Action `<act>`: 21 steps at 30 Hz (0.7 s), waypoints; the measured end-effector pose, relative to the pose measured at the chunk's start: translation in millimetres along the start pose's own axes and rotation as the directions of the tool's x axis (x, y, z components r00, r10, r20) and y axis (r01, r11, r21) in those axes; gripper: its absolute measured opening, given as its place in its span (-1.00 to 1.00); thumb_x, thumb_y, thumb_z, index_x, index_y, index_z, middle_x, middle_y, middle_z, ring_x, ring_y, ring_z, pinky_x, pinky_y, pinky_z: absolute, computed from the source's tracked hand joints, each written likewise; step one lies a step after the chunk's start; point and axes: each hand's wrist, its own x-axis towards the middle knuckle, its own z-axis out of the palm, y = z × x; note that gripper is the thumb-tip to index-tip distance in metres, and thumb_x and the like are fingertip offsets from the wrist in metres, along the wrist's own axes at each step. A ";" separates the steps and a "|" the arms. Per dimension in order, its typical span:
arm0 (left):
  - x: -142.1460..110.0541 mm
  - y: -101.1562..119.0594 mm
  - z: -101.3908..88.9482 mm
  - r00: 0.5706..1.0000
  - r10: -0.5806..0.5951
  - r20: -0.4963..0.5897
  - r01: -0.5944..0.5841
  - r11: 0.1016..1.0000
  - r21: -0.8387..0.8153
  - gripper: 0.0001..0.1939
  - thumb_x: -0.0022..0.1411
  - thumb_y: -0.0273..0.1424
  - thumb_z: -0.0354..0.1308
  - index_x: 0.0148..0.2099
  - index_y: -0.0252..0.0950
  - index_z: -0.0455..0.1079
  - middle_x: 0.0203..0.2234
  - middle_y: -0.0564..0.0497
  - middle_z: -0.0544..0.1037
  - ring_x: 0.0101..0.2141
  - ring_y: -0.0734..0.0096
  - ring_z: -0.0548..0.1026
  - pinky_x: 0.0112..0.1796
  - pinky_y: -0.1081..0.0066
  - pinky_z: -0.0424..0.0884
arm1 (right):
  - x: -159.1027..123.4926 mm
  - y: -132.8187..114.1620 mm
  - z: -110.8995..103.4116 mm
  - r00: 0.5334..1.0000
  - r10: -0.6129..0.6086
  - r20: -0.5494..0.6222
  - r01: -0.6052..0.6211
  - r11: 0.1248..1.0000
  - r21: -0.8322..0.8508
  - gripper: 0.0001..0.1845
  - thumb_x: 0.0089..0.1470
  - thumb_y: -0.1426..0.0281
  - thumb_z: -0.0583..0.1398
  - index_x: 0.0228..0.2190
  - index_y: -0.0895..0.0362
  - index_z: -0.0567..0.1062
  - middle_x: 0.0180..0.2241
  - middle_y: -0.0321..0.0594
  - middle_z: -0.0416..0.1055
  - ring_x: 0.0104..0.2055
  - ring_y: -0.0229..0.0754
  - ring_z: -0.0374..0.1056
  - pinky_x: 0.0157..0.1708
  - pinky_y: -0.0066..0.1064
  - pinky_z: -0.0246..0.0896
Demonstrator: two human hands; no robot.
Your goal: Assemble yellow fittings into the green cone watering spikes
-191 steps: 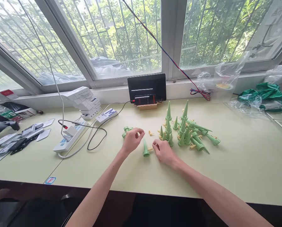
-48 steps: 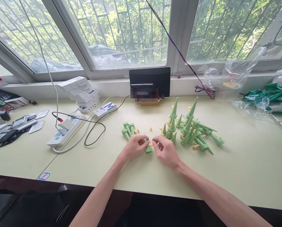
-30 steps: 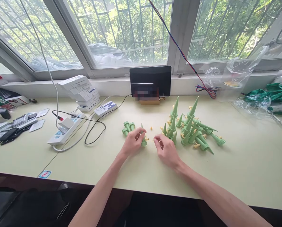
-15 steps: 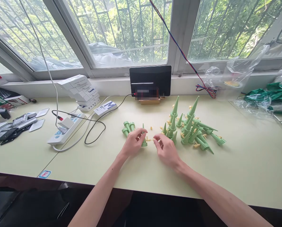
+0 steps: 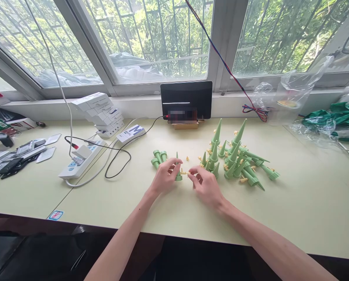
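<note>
My left hand [image 5: 164, 176] is closed on a green watering spike [image 5: 178, 178], which stands point up on the table. A small yellow valve [image 5: 184, 173] juts from the spike's right side. At its outer end my right hand [image 5: 205, 184] pinches it between thumb and forefinger; the fingers partly hide that end. Left of my hands lie several green spike bodies [image 5: 156, 155] with their ribbed ends towards the window. A loose yellow fitting [image 5: 187, 158] rests just beyond my hands. To the right stand and lie several green spikes [image 5: 234, 158], many with yellow valves on them.
A tablet [image 5: 186, 93] leans near the window behind a phone on a cardboard stand. Left are a power strip [image 5: 83, 160] with cables, a white box [image 5: 130, 134] and stacked white boxes [image 5: 100, 111]. Clear plastic bags and green packaging [image 5: 335, 117] lie at the far right.
My right hand has moved slightly left, its fingertips closer to the spike along the yellow valve. My left hand and the spike have stayed in place.
</note>
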 end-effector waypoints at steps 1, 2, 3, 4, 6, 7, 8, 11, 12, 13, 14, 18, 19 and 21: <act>-0.1 -0.1 0.1 1.000 0.014 -0.003 -0.014 1.000 -0.001 -0.77 0.34 -0.28 0.01 -0.18 -0.29 0.42 -0.55 0.08 0.39 -0.57 0.55 0.37 -0.53 0.53 0.35 | -0.1 -0.3 0.1 1.000 0.002 -0.001 -0.002 1.000 0.006 -0.86 0.23 0.35 0.09 -0.27 0.12 0.42 -0.32 -0.19 0.46 -0.56 -0.29 0.30 -0.54 -0.42 0.20; -0.2 -0.2 0.2 1.000 0.029 -0.003 -0.029 1.000 -0.004 -0.78 0.34 -0.28 0.01 -0.18 -0.29 0.42 -0.54 0.07 0.39 -0.56 0.55 0.38 -0.53 0.53 0.35 | -0.2 -0.5 0.2 1.000 0.004 -0.002 -0.004 1.000 0.011 -0.87 0.22 0.35 0.09 -0.27 0.12 0.42 -0.31 -0.20 0.47 -0.56 -0.29 0.29 -0.54 -0.42 0.20; -0.4 -0.4 0.3 0.999 0.043 -0.001 -0.043 0.999 -0.007 -0.78 0.34 -0.28 0.01 -0.19 -0.29 0.41 -0.52 0.06 0.41 -0.56 0.56 0.38 -0.53 0.53 0.35 | -0.2 -0.7 0.3 1.000 0.004 -0.002 -0.004 1.000 0.015 -0.87 0.22 0.36 0.10 -0.27 0.12 0.43 -0.31 -0.20 0.47 -0.56 -0.29 0.29 -0.54 -0.42 0.20; -0.6 -0.6 0.4 0.999 0.055 0.001 -0.055 0.998 -0.012 -0.78 0.34 -0.28 0.02 -0.19 -0.29 0.41 -0.50 0.05 0.42 -0.55 0.56 0.38 -0.52 0.53 0.35 | -0.2 -0.8 0.4 1.000 0.004 -0.002 -0.004 1.000 0.018 -0.88 0.22 0.36 0.10 -0.28 0.12 0.43 -0.32 -0.21 0.47 -0.56 -0.29 0.29 -0.53 -0.43 0.20; -0.9 -1.2 0.5 0.998 0.067 0.003 -0.067 0.998 -0.021 -0.79 0.35 -0.29 0.02 -0.18 -0.29 0.41 -0.43 0.03 0.45 -0.54 0.57 0.39 -0.51 0.53 0.36 | -0.2 -0.9 0.5 1.000 0.002 0.000 -0.002 1.000 0.022 -0.89 0.21 0.36 0.11 -0.29 0.12 0.42 -0.32 -0.21 0.47 -0.56 -0.29 0.30 -0.53 -0.42 0.20; -1.1 -1.5 0.6 0.998 0.071 0.001 -0.071 0.997 -0.024 -0.79 0.35 -0.29 0.02 -0.18 -0.28 0.41 -0.39 0.01 0.45 -0.53 0.58 0.39 -0.50 0.53 0.37 | -0.2 -1.0 0.5 1.000 0.002 0.001 -0.002 1.000 0.024 -0.89 0.21 0.37 0.11 -0.29 0.12 0.42 -0.32 -0.22 0.47 -0.56 -0.29 0.30 -0.53 -0.42 0.20; -1.2 -1.8 0.7 0.997 0.074 -0.001 -0.074 0.997 -0.027 -0.80 0.35 -0.30 0.02 -0.17 -0.28 0.41 -0.36 0.01 0.46 -0.52 0.59 0.39 -0.49 0.53 0.38 | -0.2 -1.2 0.5 1.000 0.003 0.000 -0.003 1.000 0.026 -0.89 0.21 0.37 0.11 -0.30 0.12 0.42 -0.33 -0.22 0.47 -0.56 -0.29 0.30 -0.53 -0.42 0.20; -1.5 -2.6 1.0 0.996 0.087 0.000 -0.087 0.996 -0.036 -0.79 0.36 -0.30 0.01 -0.16 -0.27 0.42 -0.31 -0.01 0.45 -0.49 0.58 0.39 -0.46 0.52 0.39 | -0.3 -2.0 0.2 1.000 0.009 0.003 -0.009 0.999 0.034 -0.90 0.21 0.38 0.11 -0.30 0.12 0.42 -0.32 -0.22 0.47 -0.55 -0.29 0.30 -0.52 -0.42 0.21; -1.6 -2.8 1.0 0.996 0.092 0.001 -0.092 0.995 -0.037 -0.79 0.36 -0.30 0.01 -0.15 -0.27 0.43 -0.32 -0.01 0.45 -0.48 0.57 0.38 -0.45 0.52 0.40 | -0.3 -2.3 0.1 1.000 0.010 0.005 -0.010 0.999 0.035 -0.90 0.21 0.38 0.11 -0.30 0.11 0.42 -0.32 -0.22 0.47 -0.55 -0.29 0.30 -0.51 -0.42 0.21; -1.6 -2.9 1.1 0.995 0.095 0.003 -0.095 0.995 -0.038 -0.78 0.36 -0.30 0.01 -0.14 -0.27 0.43 -0.32 -0.01 0.44 -0.47 0.56 0.38 -0.45 0.52 0.40 | -0.3 -2.7 -0.1 1.000 0.009 0.009 -0.010 0.999 0.034 -0.90 0.21 0.38 0.11 -0.30 0.11 0.42 -0.32 -0.23 0.47 -0.55 -0.29 0.30 -0.51 -0.42 0.22; -1.7 -3.1 1.1 0.995 0.097 0.005 -0.097 0.995 -0.039 -0.78 0.36 -0.29 0.00 -0.14 -0.26 0.43 -0.32 -0.01 0.44 -0.46 0.55 0.38 -0.45 0.52 0.40 | -0.3 -3.0 -0.2 1.000 0.008 0.013 -0.008 0.999 0.032 -0.91 0.21 0.39 0.11 -0.30 0.11 0.42 -0.33 -0.24 0.47 -0.55 -0.29 0.30 -0.50 -0.42 0.22; -2.3 -3.2 0.8 0.995 0.096 0.011 -0.096 0.994 -0.045 -0.78 0.36 -0.29 0.01 -0.12 -0.25 0.44 -0.35 0.00 0.41 -0.45 0.54 0.37 -0.46 0.53 0.40 | -0.2 -3.7 -0.5 1.000 0.002 0.022 -0.003 1.000 0.027 -0.91 0.20 0.40 0.11 -0.31 0.10 0.42 -0.35 -0.26 0.46 -0.56 -0.29 0.30 -0.50 -0.42 0.21; -2.4 -3.3 0.8 0.995 0.096 0.012 -0.096 0.994 -0.047 -0.78 0.36 -0.29 0.01 -0.11 -0.25 0.44 -0.36 0.00 0.40 -0.45 0.54 0.37 -0.47 0.53 0.40 | -0.2 -3.8 -0.5 1.000 0.003 0.022 -0.003 1.000 0.028 -0.91 0.20 0.40 0.11 -0.31 0.10 0.42 -0.35 -0.26 0.46 -0.56 -0.29 0.30 -0.50 -0.42 0.21; -2.4 -3.4 0.6 0.995 0.099 0.012 -0.098 0.994 -0.052 -0.77 0.36 -0.28 0.01 -0.10 -0.24 0.44 -0.37 0.01 0.39 -0.45 0.53 0.37 -0.47 0.53 0.40 | -0.1 -3.9 -0.6 1.000 0.002 0.021 -0.003 1.000 0.030 -0.92 0.20 0.40 0.12 -0.31 0.10 0.42 -0.35 -0.26 0.46 -0.56 -0.29 0.29 -0.50 -0.42 0.20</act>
